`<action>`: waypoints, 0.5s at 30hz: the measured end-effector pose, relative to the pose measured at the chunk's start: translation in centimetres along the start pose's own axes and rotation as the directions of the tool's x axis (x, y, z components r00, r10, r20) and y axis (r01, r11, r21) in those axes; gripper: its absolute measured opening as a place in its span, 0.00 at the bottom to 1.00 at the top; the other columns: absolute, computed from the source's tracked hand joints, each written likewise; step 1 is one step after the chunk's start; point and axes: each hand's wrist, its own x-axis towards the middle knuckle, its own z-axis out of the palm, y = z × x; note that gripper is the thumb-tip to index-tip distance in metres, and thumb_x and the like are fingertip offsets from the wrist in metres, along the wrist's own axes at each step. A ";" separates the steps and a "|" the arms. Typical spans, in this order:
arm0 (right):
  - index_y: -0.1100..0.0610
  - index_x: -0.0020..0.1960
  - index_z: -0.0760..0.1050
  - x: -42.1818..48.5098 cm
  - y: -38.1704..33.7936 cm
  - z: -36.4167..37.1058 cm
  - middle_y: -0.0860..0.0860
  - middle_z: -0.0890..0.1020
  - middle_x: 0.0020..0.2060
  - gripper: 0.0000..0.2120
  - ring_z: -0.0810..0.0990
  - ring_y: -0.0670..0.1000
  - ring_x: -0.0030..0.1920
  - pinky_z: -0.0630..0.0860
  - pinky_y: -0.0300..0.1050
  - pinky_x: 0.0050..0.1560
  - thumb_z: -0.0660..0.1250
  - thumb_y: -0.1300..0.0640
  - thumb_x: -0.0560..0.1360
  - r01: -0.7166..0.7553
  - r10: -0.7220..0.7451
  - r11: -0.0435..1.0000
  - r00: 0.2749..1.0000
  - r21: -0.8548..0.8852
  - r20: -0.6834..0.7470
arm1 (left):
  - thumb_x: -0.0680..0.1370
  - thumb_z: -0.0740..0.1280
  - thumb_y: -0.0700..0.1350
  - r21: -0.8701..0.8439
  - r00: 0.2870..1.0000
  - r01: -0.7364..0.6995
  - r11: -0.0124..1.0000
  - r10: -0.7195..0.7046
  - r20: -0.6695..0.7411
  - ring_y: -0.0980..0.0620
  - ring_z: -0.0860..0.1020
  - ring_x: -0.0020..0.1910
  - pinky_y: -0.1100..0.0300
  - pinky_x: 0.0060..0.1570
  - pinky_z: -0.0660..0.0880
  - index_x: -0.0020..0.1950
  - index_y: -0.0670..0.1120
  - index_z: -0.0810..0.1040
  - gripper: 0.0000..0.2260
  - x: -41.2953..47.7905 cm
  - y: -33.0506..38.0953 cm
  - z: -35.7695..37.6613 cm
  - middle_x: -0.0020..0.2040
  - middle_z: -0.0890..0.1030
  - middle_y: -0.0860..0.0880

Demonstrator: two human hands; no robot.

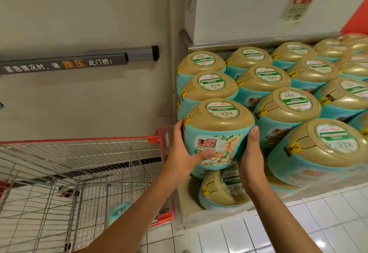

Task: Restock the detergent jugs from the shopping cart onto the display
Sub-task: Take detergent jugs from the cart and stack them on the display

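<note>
Both bare arms were reaching forward and up. Left hand (185, 153) gripped the left side of the teal plastic detergent jug with the gold lid (217, 133), thumb laid across its front. Right hand (250, 157) cupped the right side, thumb pointing up.

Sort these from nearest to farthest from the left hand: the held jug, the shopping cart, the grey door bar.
1. Held jug: gripped by the left hand.
2. Shopping cart: just to its left, lower.
3. Grey door bar: high on the left, farthest.
</note>
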 end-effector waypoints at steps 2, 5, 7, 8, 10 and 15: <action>0.39 0.77 0.69 0.2 0.5 -0.3 0.43 0.77 0.74 0.30 0.73 0.46 0.76 0.68 0.61 0.77 0.54 0.26 0.81 0.052 -0.052 0.999 0.999 -0.016 -0.001 | 0.61 0.85 0.65 0.041 1.000 -0.025 0.999 0.024 0.011 0.66 0.76 0.69 0.62 0.65 0.79 0.75 0.72 0.59 0.50 0.1 0.1 0.3 0.68 0.73 0.73; 0.38 0.79 0.67 0.0 1.0 -0.5 0.41 0.74 0.76 0.31 0.70 0.45 0.78 0.65 0.61 0.79 0.55 0.26 0.81 0.071 -0.071 0.997 0.997 -0.023 -0.009 | 0.62 0.86 0.61 0.060 0.999 -0.039 0.997 0.038 0.029 0.62 0.74 0.73 0.52 0.71 0.77 0.77 0.71 0.58 0.52 0.4 -0.3 0.5 0.73 0.72 0.67; 0.38 0.80 0.65 -0.5 1.3 -0.3 0.41 0.72 0.77 0.33 0.68 0.45 0.79 0.65 0.60 0.79 0.55 0.25 0.80 0.089 -0.091 0.994 0.995 -0.069 -0.028 | 0.62 0.86 0.62 0.076 0.998 -0.051 0.996 0.049 0.026 0.60 0.73 0.74 0.47 0.72 0.76 0.77 0.73 0.57 0.52 0.6 -0.7 0.5 0.75 0.71 0.63; 0.38 0.81 0.63 -0.8 1.4 -0.1 0.40 0.71 0.78 0.34 0.68 0.44 0.79 0.65 0.57 0.79 0.54 0.24 0.79 0.092 -0.097 0.990 0.994 -0.103 -0.044 | 0.62 0.86 0.62 0.082 0.998 -0.054 0.995 0.053 0.020 0.60 0.72 0.75 0.45 0.73 0.75 0.77 0.73 0.57 0.53 0.7 -0.8 0.6 0.76 0.71 0.62; 0.36 0.81 0.61 -1.5 1.6 0.3 0.37 0.70 0.78 0.35 0.68 0.39 0.77 0.68 0.49 0.76 0.53 0.23 0.79 0.093 -0.105 0.984 0.992 -0.152 -0.071 | 0.61 0.86 0.62 0.097 0.998 -0.057 0.994 0.056 0.008 0.59 0.71 0.76 0.45 0.74 0.74 0.78 0.72 0.56 0.54 0.8 -1.0 0.8 0.76 0.70 0.63; 0.36 0.80 0.63 -2.0 1.4 0.7 0.33 0.74 0.73 0.33 0.71 0.32 0.71 0.71 0.35 0.65 0.55 0.24 0.79 0.110 -0.133 0.980 0.981 -0.165 -0.140 | 0.61 0.83 0.68 0.120 0.998 -0.062 0.991 0.065 -0.021 0.72 0.66 0.73 0.73 0.67 0.70 0.77 0.76 0.53 0.53 0.7 -1.1 1.5 0.73 0.66 0.72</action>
